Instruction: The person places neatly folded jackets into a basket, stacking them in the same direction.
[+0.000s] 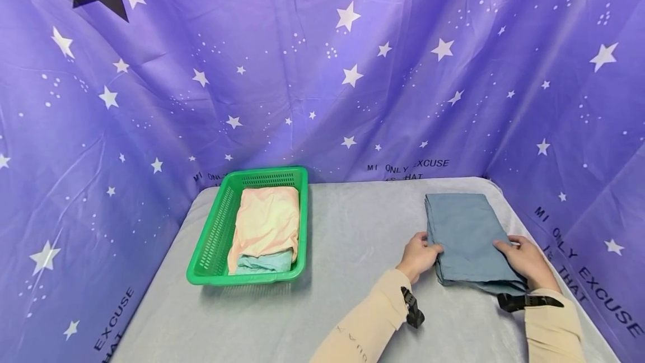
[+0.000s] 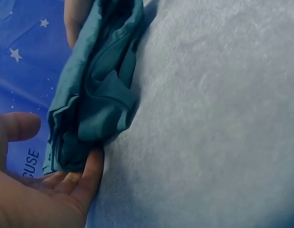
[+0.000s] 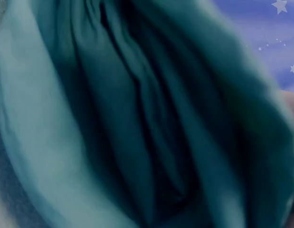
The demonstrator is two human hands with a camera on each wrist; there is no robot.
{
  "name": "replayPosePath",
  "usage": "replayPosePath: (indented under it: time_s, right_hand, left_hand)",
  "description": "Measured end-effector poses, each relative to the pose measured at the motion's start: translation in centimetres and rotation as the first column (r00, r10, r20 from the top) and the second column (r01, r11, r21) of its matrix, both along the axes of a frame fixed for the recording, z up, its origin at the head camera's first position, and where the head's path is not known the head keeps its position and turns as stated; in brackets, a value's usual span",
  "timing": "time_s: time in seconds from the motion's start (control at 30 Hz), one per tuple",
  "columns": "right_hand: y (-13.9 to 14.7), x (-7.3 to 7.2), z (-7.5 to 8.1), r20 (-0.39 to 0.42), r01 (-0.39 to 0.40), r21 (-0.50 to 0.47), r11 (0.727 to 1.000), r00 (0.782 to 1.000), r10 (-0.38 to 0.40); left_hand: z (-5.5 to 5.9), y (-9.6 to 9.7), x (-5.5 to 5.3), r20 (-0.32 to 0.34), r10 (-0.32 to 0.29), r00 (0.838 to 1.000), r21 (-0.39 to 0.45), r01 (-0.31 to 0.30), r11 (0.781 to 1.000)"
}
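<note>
"So, how is the left hand (image 1: 420, 254)?"
"Wide: fingers under the edge of a folded blue-grey cloth (image 1: 468, 234), thumb clear of it."
"And the right hand (image 1: 526, 259)?"
"Thumb over the opposite edge; whether it grips, I cannot tell."
"Beyond the left fingers?"
"Leftward, a green rectangular plastic basket (image 1: 241, 280) holding peach fabric (image 1: 267, 217); behind, a purple star-printed curtain (image 1: 282, 43)."

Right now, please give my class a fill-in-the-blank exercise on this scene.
The basket holding the peach cloth is coloured ____.
In the head view, the folded blue-grey cloth lies to the basket's ____.
Of left hand and right hand, the ____ is nearer the basket.
White pointed shapes on the backdrop are called ____.

Missing words: green; right; left; stars.
</note>
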State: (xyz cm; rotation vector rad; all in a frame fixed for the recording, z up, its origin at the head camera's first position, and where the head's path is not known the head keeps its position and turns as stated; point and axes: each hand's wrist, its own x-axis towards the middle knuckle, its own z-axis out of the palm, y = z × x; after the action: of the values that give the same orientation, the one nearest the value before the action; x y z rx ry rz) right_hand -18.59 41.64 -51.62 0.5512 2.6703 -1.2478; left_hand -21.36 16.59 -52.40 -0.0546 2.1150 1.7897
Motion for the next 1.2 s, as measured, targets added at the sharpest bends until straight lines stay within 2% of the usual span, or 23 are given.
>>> replayPosePath:
  time_s: [0.2, 0.3, 0.43, 0.73, 0.97, 1.2]
  right_hand:
    - [-0.2, -0.6, -0.1, 0.047, -0.027, -0.083, 0.996, 0.998, 0.031]
    - [-0.4, -0.7, -0.3, 0.039, -0.039, -0.09, 0.995, 0.998, 0.043]
    - [-0.7, -0.8, -0.4, -0.003, -0.039, -0.085, 0.996, 0.999, 0.039]
    - [-1.7, -0.4, -0.8, -0.103, -0.042, -0.17, 0.985, 0.994, 0.025]
    - [-2.6, 0.0, -1.4, -0.172, 0.015, -0.163, 0.986, 0.984, -0.044]
    - [-3.2, 0.3, -1.1, -0.207, 0.023, -0.178, 0.984, 0.976, -0.06]
  left_hand:
    - [0.0, 0.0, -0.8, 0.005, -0.012, 1.0, -0.005, 0.012, 1.0]
    - [-0.1, 0.1, -1.1, 0.02, -0.001, 1.0, 0.027, 0.0, 1.0]
    - [-0.3, 0.0, -1.3, 0.033, 0.013, 0.999, 0.057, -0.015, 0.998]
    - [-0.9, -0.1, -1.5, 0.031, -0.007, 0.999, 0.016, 0.007, 1.0]
    - [-1.0, -0.3, -1.4, 0.072, -0.025, 0.997, 0.073, 0.02, 0.997]
    - [-0.6, -0.8, -1.3, 0.105, -0.045, 0.994, 0.128, 0.031, 0.991]
